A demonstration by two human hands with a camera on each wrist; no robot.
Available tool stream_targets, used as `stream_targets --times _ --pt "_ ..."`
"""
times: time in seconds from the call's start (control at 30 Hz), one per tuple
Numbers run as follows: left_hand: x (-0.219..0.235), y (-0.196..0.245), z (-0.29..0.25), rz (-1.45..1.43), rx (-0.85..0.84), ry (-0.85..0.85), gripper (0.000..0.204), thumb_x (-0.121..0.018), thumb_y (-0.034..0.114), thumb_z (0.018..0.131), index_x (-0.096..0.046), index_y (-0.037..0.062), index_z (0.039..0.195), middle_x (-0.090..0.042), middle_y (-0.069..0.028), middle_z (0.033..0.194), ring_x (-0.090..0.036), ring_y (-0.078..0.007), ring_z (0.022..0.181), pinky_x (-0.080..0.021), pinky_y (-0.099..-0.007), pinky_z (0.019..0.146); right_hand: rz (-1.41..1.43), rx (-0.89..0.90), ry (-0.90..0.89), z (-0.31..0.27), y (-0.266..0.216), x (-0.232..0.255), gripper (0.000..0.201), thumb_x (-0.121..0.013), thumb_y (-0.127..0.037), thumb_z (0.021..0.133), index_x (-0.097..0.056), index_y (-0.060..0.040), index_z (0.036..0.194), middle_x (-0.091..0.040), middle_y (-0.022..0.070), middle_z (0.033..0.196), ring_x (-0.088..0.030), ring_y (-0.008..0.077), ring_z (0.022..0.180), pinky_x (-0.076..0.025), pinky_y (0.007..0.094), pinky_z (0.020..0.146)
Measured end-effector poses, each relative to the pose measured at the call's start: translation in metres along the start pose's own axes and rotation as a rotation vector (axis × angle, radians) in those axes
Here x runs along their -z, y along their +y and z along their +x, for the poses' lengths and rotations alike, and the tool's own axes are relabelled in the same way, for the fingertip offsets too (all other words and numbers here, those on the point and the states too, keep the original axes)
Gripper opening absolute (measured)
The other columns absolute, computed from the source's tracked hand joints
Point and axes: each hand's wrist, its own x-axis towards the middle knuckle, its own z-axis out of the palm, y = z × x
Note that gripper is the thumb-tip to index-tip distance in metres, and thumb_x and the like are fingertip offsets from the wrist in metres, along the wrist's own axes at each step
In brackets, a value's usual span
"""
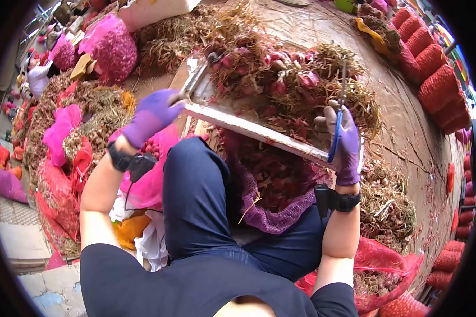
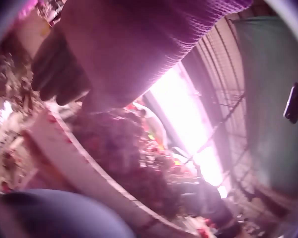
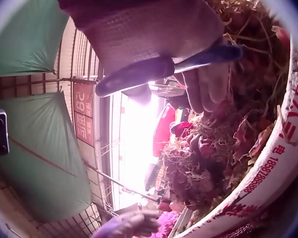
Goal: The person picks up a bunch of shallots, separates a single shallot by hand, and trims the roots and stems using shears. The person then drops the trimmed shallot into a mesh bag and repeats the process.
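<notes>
In the head view, my gloved right hand (image 1: 347, 145) holds blue-handled scissors (image 1: 337, 134), their blades pointing away from me. The right wrist view shows the blue handles (image 3: 136, 77) lying across the palm. My left hand (image 1: 152, 117), in a purple glove, is at the left end of the white tray's rim (image 1: 259, 132). In the left wrist view its fingers (image 2: 59, 74) hang loosely bent close over that rim, with nothing seen in them. Red onions (image 1: 280, 87) with dry stalks lie heaped in the tray, loose skins near the front rim.
A purple mesh bag (image 1: 272, 222) with dark red contents lies open between my legs, below the tray. Dry-stalked bulbs (image 1: 108, 105) are piled at left, and more dry stalks (image 1: 386, 201) at right. Full red sacks (image 1: 433, 79) line the right side.
</notes>
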Motion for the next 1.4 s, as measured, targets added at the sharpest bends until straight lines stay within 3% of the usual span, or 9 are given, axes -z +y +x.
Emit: stream_targets --times 0.2,0.33,0.73,0.77,0.8,0.87,1.07,1.17,1.4 --pt "-0.070 0.124 0.139 -0.389 -0.018 -0.395 0.052 -0.054 0.047 0.089 -0.064 0.0006 0.108 -0.067 -0.0204 0.103 -0.064 -0.0358 0.099 -0.049 -0.0410 0.087 -0.091 0.011 0.019 0.005 0.012 0.004 0.056 -0.068 -0.037 0.088 -0.048 -0.0013 0.127 -0.064 0.0035 0.081 -0.057 0.0064 0.063 -0.043 0.0200 0.053" --pt "-0.098 0.167 0.170 -0.120 0.277 -0.132 0.055 -0.058 0.049 0.085 -0.064 -0.0013 0.106 -0.066 -0.0237 0.105 -0.064 -0.0359 0.100 -0.050 -0.0439 0.086 -0.105 0.001 0.021 0.005 0.013 0.013 0.058 -0.066 -0.041 0.089 -0.048 -0.0016 0.127 -0.067 0.0065 0.085 -0.064 0.0103 0.070 -0.048 0.0213 0.058" --pt "-0.126 0.114 0.183 -0.550 0.298 -0.175 0.042 -0.071 0.033 0.073 -0.061 -0.0001 0.098 -0.067 -0.0151 0.095 -0.065 -0.0266 0.086 -0.051 -0.0352 0.077 -0.027 -0.064 -0.188 -0.007 0.014 0.000 0.065 -0.062 -0.053 0.088 -0.047 -0.0014 0.126 -0.066 0.0115 0.089 -0.065 0.0162 0.075 -0.050 0.0244 0.063" --pt "-0.108 0.118 0.175 -0.705 0.262 -0.286 0.031 -0.066 0.028 0.081 -0.062 0.0038 0.101 -0.066 -0.0101 0.100 -0.062 -0.0215 0.090 -0.050 -0.0317 0.076 0.000 -0.103 -0.240 -0.006 0.014 0.000 0.067 -0.056 -0.057 0.089 -0.047 -0.0018 0.127 -0.066 0.0137 0.092 -0.066 0.0182 0.078 -0.051 0.0262 0.065" --pt "-0.098 0.099 0.174 -0.211 -0.360 -0.317 0.018 -0.058 0.021 0.090 -0.064 0.0106 0.105 -0.061 -0.0065 0.118 -0.057 -0.0180 0.106 -0.051 -0.0340 0.083 0.026 -0.146 -0.292 -0.007 0.015 0.000 0.070 -0.051 -0.061 0.091 -0.047 -0.0023 0.129 -0.066 0.0158 0.095 -0.066 0.0202 0.081 -0.052 0.0279 0.067" --pt "-0.099 0.089 0.164 -0.954 -0.130 -0.472 0.018 -0.051 0.017 0.096 -0.064 0.0172 0.107 -0.050 -0.0026 0.134 -0.048 -0.0172 0.120 -0.050 -0.0415 0.092 0.015 -0.114 -0.315 -0.011 0.016 -0.008 0.077 -0.044 -0.067 0.090 -0.044 -0.0016 0.131 -0.066 0.0180 0.096 -0.066 0.0230 0.084 -0.053 0.0321 0.073" --pt "-0.081 0.108 0.148 -1.306 0.289 -0.506 0.035 -0.062 0.036 0.089 -0.063 0.0109 0.113 -0.057 -0.0053 0.126 -0.055 -0.0160 0.112 -0.050 -0.0405 0.085 0.135 -0.251 -0.343 -0.005 0.024 -0.015 0.066 -0.052 -0.064 0.089 -0.045 -0.0075 0.122 -0.064 0.0130 0.091 -0.065 0.0211 0.083 -0.053 0.0363 0.078" --pt "-0.080 0.115 0.138 0.137 0.029 -0.205 0.030 -0.062 0.035 0.085 -0.067 0.0064 0.094 -0.069 -0.0158 0.093 -0.066 -0.0360 0.079 -0.052 -0.0443 0.073 0.178 -0.205 -0.180 0.015 0.027 0.004 0.050 -0.058 -0.053 0.091 -0.047 -0.0080 0.111 -0.062 0.0080 0.083 -0.059 0.0118 0.063 -0.048 0.0238 0.053" --pt "-0.090 0.179 0.166 -0.018 -0.634 0.223 0.036 -0.058 0.014 0.083 -0.056 0.0101 0.119 -0.061 -0.0122 0.115 -0.061 -0.0325 0.099 -0.051 -0.0396 0.085 0.099 -0.138 -0.002 0.009 0.014 0.009 0.042 -0.059 -0.046 0.093 -0.049 -0.0079 0.108 -0.057 0.0028 0.077 -0.052 0.0068 0.059 -0.042 0.0191 0.048"
